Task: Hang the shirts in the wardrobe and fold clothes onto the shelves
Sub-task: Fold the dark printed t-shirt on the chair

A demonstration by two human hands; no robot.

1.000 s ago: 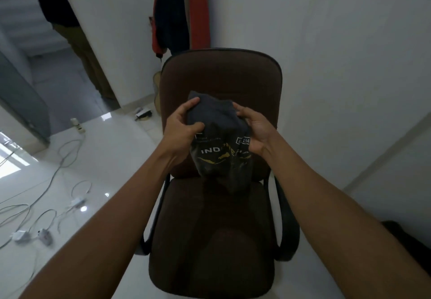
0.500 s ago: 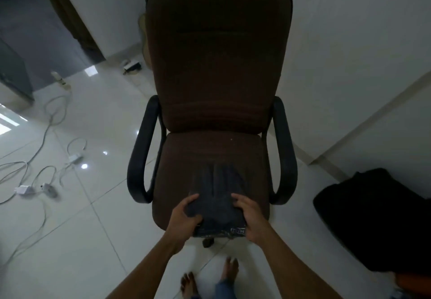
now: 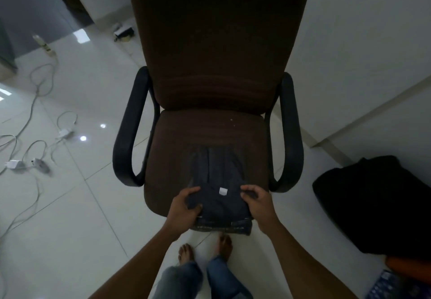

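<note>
White tiled floor (image 3: 81, 205), seen from above through a head-worn wide-angle camera. At centre stands a brown office chair (image 3: 219, 42), facing the person. Its bare seat (image 3: 186, 135) serves as a work surface at a height the arms can reach, and its black armrests (image 3: 130, 130) bound the space on either side.

At right, a black bag (image 3: 373, 205) or pile of cloth lies on the floor against the wall; which it is cannot be told. At left, loose cables (image 3: 35, 102) trail over the tiles, well apart from the chair.

The dark garment (image 3: 217, 175) lies flat on the front half of the seat, partly folded into a narrow block. Its near edge overhangs the seat's front rim, just above the person's bare feet (image 3: 186, 254). It is placed near the front edge, probably so that both arms can work it without stretching.

The left hand (image 3: 184, 210) grips the garment's left near corner, thumb on top and fingers curled over the fold. The right hand (image 3: 258, 203) clamps the right near corner in the same way. This paired grip keeps the cloth even across its width, which suits turning the near part over the far part. A small white label (image 3: 223, 191) lies between the hands and marks the midline.

The fold appears to be in progress. No wardrobe or shelf is in view.
</note>
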